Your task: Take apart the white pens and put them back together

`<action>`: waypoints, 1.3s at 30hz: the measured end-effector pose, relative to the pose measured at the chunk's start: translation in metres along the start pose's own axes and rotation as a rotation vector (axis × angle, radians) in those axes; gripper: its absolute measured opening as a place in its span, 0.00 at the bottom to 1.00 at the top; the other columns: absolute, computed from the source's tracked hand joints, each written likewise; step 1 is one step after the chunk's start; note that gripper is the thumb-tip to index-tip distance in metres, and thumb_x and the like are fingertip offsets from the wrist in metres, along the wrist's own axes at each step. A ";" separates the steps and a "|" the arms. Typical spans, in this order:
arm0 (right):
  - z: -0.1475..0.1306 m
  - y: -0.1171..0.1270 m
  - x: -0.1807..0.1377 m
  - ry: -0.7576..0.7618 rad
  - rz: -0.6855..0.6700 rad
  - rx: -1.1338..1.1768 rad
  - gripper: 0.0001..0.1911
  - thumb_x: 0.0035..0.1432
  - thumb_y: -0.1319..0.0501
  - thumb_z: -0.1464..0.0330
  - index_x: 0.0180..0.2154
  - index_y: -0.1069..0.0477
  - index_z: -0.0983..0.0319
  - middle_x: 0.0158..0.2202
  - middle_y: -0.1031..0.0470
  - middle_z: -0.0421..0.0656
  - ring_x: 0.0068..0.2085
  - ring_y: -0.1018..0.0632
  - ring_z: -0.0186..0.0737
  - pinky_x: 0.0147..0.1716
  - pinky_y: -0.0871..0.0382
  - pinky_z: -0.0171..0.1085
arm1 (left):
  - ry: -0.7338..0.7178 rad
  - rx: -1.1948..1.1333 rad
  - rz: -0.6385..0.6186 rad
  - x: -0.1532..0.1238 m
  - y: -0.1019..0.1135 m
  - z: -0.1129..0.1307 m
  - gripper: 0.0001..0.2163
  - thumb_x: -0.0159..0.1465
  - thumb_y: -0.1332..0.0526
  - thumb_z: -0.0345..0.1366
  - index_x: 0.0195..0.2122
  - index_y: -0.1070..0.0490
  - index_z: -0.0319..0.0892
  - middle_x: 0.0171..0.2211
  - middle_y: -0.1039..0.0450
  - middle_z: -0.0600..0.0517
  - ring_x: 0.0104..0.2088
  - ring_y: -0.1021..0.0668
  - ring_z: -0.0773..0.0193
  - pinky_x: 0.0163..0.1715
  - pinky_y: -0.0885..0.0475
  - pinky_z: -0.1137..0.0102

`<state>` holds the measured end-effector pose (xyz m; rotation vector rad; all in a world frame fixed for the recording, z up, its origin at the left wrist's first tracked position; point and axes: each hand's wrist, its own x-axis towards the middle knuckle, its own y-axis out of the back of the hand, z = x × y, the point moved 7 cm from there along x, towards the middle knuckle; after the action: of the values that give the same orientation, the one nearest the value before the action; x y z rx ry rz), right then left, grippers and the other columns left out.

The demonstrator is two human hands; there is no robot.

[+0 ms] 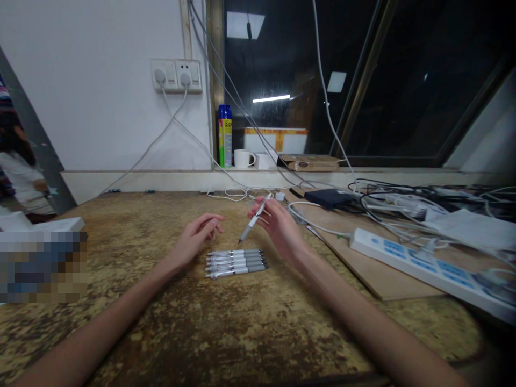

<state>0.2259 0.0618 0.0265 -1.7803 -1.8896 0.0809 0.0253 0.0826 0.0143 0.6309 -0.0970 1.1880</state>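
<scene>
Between the fingers of my right hand (280, 223) is a white pen (255, 217) with a grey grip, tilted so its dark tip points down and to the left. Below that tip, a row of several similar pens (236, 263) lies side by side on the worn wooden table (226, 333), their grey grips toward the right. My left hand (199, 234) is just up and left of the row, with its fingers loosely bent and apart, holding nothing.
A white power strip (427, 269) lies on a brown board (379, 279) at right, beside a tangle of cables (395, 199) and a dark flat box (328, 198). On the window ledge stand a spray can (225, 137), a white mug (242, 158) and a cardboard box (310, 162).
</scene>
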 end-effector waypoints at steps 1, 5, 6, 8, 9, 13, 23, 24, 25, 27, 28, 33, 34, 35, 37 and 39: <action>-0.003 0.004 0.002 -0.009 0.010 0.059 0.09 0.62 0.42 0.60 0.40 0.31 0.58 0.32 0.29 0.40 0.36 0.25 0.38 0.44 0.29 0.39 | 0.005 -0.010 0.012 0.001 0.003 -0.004 0.17 0.70 0.45 0.47 0.50 0.26 0.41 0.37 0.25 0.50 0.34 0.27 0.63 0.36 0.32 0.70; -0.011 0.016 0.007 -0.038 0.062 0.259 0.09 0.65 0.47 0.64 0.32 0.35 0.58 0.23 0.44 0.37 0.23 0.39 0.34 0.27 0.34 0.34 | 0.027 -0.047 0.022 0.003 0.005 -0.010 0.17 0.70 0.44 0.47 0.49 0.26 0.40 0.36 0.26 0.50 0.34 0.27 0.64 0.34 0.32 0.71; -0.012 0.017 0.007 -0.052 0.061 0.300 0.11 0.66 0.48 0.63 0.31 0.36 0.58 0.23 0.46 0.36 0.23 0.41 0.35 0.25 0.36 0.34 | 0.035 -0.054 0.019 0.003 0.004 -0.011 0.17 0.70 0.44 0.47 0.48 0.26 0.40 0.36 0.26 0.50 0.33 0.27 0.64 0.34 0.32 0.71; -0.013 0.016 0.006 -0.079 0.038 0.379 0.14 0.67 0.47 0.59 0.31 0.36 0.58 0.22 0.48 0.35 0.22 0.43 0.34 0.23 0.38 0.34 | 0.052 -0.068 0.015 0.002 0.002 -0.011 0.17 0.69 0.44 0.48 0.48 0.26 0.39 0.36 0.26 0.50 0.32 0.28 0.65 0.33 0.32 0.71; -0.014 0.015 0.005 -0.090 0.019 0.420 0.15 0.67 0.47 0.57 0.31 0.36 0.58 0.22 0.49 0.34 0.22 0.43 0.34 0.23 0.38 0.33 | 0.059 -0.074 0.012 0.002 0.001 -0.011 0.17 0.69 0.43 0.48 0.48 0.26 0.39 0.36 0.26 0.50 0.31 0.28 0.65 0.32 0.32 0.71; -0.014 0.010 0.002 -0.114 -0.049 0.561 0.15 0.68 0.47 0.58 0.31 0.35 0.60 0.21 0.49 0.34 0.21 0.43 0.33 0.23 0.39 0.31 | 0.070 -0.089 0.000 0.001 -0.002 -0.011 0.18 0.69 0.43 0.48 0.47 0.25 0.39 0.36 0.27 0.50 0.31 0.28 0.64 0.30 0.32 0.70; -0.019 0.006 -0.001 -0.079 -0.063 0.593 0.15 0.69 0.51 0.63 0.33 0.33 0.61 0.21 0.49 0.34 0.22 0.43 0.33 0.23 0.38 0.31 | 0.080 -0.088 -0.008 0.001 -0.002 -0.013 0.17 0.69 0.44 0.46 0.47 0.26 0.38 0.35 0.27 0.50 0.30 0.29 0.65 0.30 0.32 0.70; -0.020 0.005 -0.001 -0.079 -0.063 0.591 0.15 0.69 0.52 0.63 0.33 0.33 0.61 0.21 0.49 0.34 0.22 0.43 0.33 0.23 0.38 0.31 | 0.078 -0.086 -0.008 0.001 -0.002 -0.013 0.17 0.69 0.44 0.46 0.47 0.26 0.38 0.35 0.27 0.50 0.30 0.29 0.65 0.30 0.32 0.70; -0.020 0.005 -0.001 -0.077 -0.066 0.589 0.15 0.69 0.52 0.64 0.33 0.32 0.61 0.21 0.50 0.34 0.22 0.43 0.33 0.23 0.38 0.31 | 0.076 -0.082 -0.008 0.001 -0.002 -0.013 0.17 0.69 0.44 0.46 0.47 0.26 0.38 0.35 0.27 0.50 0.30 0.29 0.65 0.30 0.32 0.70; -0.021 0.004 -0.002 -0.069 -0.072 0.589 0.15 0.69 0.52 0.65 0.33 0.32 0.61 0.21 0.50 0.34 0.22 0.43 0.34 0.23 0.38 0.31 | 0.072 -0.073 -0.008 0.001 -0.001 -0.014 0.16 0.69 0.44 0.46 0.47 0.26 0.39 0.35 0.27 0.50 0.30 0.28 0.65 0.30 0.32 0.70; -0.021 0.004 -0.002 -0.064 -0.072 0.592 0.15 0.69 0.52 0.65 0.33 0.32 0.61 0.21 0.50 0.35 0.22 0.43 0.34 0.23 0.38 0.32 | 0.072 -0.068 -0.009 0.001 -0.001 -0.015 0.16 0.69 0.44 0.45 0.47 0.26 0.39 0.35 0.27 0.50 0.30 0.28 0.65 0.30 0.32 0.70; -0.022 0.003 -0.003 -0.062 -0.075 0.611 0.17 0.69 0.52 0.60 0.33 0.32 0.61 0.22 0.50 0.35 0.23 0.42 0.33 0.24 0.38 0.31 | 0.066 -0.044 -0.015 0.001 -0.001 -0.017 0.16 0.69 0.44 0.45 0.47 0.25 0.40 0.35 0.26 0.49 0.30 0.28 0.64 0.30 0.32 0.69; -0.022 0.003 -0.003 -0.063 -0.082 0.608 0.17 0.69 0.52 0.61 0.33 0.31 0.62 0.22 0.50 0.35 0.23 0.42 0.33 0.24 0.38 0.31 | 0.067 -0.036 -0.015 0.001 0.000 -0.018 0.16 0.69 0.44 0.45 0.47 0.25 0.40 0.35 0.26 0.49 0.30 0.28 0.64 0.30 0.32 0.69; -0.021 0.003 -0.003 -0.063 -0.089 0.603 0.17 0.69 0.52 0.62 0.33 0.31 0.62 0.22 0.50 0.35 0.23 0.42 0.33 0.24 0.38 0.31 | 0.069 -0.028 -0.013 0.001 0.000 -0.018 0.15 0.69 0.44 0.45 0.47 0.25 0.40 0.35 0.26 0.50 0.30 0.28 0.64 0.30 0.32 0.69; -0.021 0.003 -0.003 -0.058 -0.099 0.597 0.17 0.69 0.53 0.64 0.33 0.31 0.63 0.22 0.49 0.35 0.23 0.42 0.33 0.24 0.38 0.31 | 0.074 -0.016 -0.011 0.001 0.000 -0.019 0.15 0.69 0.44 0.45 0.47 0.25 0.40 0.34 0.26 0.50 0.30 0.28 0.64 0.30 0.32 0.69; -0.021 0.003 -0.002 -0.054 -0.100 0.596 0.16 0.69 0.52 0.64 0.33 0.31 0.63 0.22 0.49 0.35 0.23 0.42 0.33 0.24 0.38 0.31 | 0.075 -0.011 -0.013 0.000 0.000 -0.018 0.15 0.69 0.44 0.44 0.47 0.25 0.41 0.34 0.26 0.50 0.29 0.28 0.65 0.30 0.32 0.69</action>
<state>0.2376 0.0535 0.0424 -1.2856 -1.7430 0.5944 0.0207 0.0920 -0.0004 0.5758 -0.0359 1.1963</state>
